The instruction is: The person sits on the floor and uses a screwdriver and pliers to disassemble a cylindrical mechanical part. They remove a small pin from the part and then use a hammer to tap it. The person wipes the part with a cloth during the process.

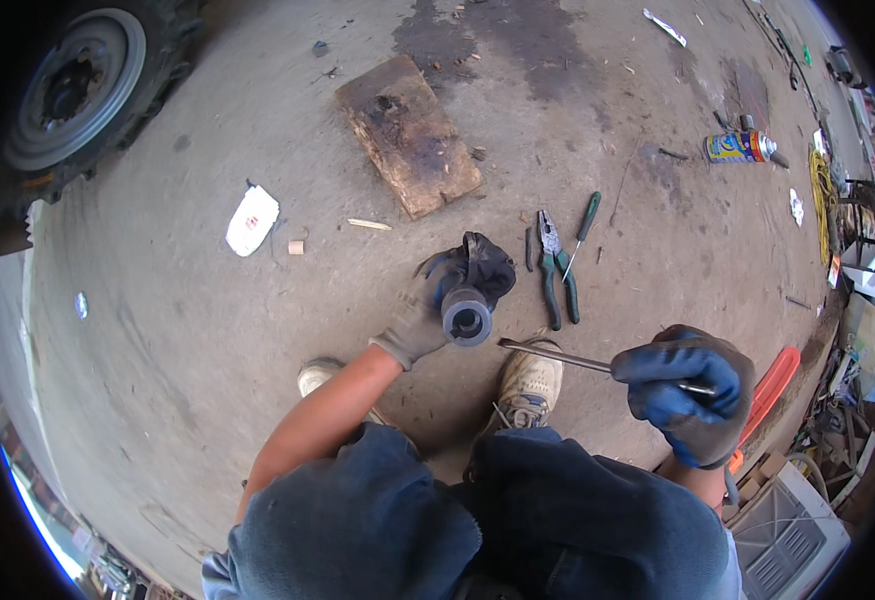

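My left hand (417, 322), in a grey work glove, grips a dark metal part (487, 270) with a round hollow end (465, 322) facing up, just beyond my feet. The fingers are partly hidden behind it. My right hand (684, 395), in a blue and grey glove, is closed around a metal rod with a flat tip (557, 356), like a screwdriver, pointing left toward the part; its tip is a little right of the part. Pliers with green handles (559, 275) and a green-handled screwdriver (587, 220) lie on the floor to the right of the part.
A wooden block (407, 135) and white packet (252, 218) lie on the concrete floor (177, 300). A large tyre (92, 85) stands upper left. A spray can (737, 147), yellow coiled rope (819, 210), red object (769, 395), grey casing (777, 545) and assorted clutter line the right side.
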Motion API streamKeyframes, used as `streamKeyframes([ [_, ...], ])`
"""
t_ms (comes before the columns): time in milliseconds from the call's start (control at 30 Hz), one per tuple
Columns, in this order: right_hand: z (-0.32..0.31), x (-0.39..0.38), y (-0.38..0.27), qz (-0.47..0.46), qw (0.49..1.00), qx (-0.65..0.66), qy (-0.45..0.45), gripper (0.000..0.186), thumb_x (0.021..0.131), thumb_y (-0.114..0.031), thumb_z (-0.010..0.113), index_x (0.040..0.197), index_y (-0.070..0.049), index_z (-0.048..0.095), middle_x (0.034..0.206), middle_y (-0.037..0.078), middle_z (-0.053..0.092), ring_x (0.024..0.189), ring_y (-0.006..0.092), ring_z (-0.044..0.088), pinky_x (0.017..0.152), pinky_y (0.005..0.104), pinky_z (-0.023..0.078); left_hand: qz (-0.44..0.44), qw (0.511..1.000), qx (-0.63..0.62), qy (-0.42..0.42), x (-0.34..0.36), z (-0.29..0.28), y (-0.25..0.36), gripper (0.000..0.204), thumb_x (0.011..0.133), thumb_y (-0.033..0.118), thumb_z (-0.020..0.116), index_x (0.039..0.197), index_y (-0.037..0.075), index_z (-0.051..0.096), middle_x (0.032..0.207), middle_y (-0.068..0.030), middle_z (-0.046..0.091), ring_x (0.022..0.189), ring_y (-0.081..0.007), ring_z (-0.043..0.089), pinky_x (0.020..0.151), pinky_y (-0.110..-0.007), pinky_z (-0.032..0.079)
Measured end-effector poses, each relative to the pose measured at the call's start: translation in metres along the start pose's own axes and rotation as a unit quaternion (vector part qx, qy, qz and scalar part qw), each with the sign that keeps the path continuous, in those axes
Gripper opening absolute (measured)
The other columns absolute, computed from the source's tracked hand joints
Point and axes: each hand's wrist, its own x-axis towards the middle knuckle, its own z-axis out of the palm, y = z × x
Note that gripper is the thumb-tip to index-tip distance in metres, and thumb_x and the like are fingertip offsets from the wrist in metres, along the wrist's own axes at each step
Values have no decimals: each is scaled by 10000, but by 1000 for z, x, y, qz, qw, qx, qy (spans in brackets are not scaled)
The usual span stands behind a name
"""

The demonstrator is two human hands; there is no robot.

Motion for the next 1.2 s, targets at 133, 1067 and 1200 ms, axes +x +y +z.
streamKeyframes([
  [133,14,1,5,-36,995,87,18,265,826,-176,747,1058,-48,756,826,109,742,687,231,696,674,310,547,18,997,75,19,-8,-12,5,572,727,219,859,1218,92,594,1204,-183,630,1089,-382,630,940,-465,519],
  [1067,71,37,5,-88,930,357,-17,658,1002,-689,353,799,-103,574,863,118,577,735,216,517,698,380,436,27,989,142,-5,7,-11,35,637,699,242,860,1244,71,577,1244,-202,607,1151,-407,609,960,-480,524],
  [1200,75,36,-6,-117,930,349,10,661,1007,-680,351,723,-126,573,760,94,558,674,209,489,633,362,412,23,985,172,-2,2,-8,16,640,684,234,847,1248,94,579,1268,-199,597,1199,-407,573,1005,-487,482],
])
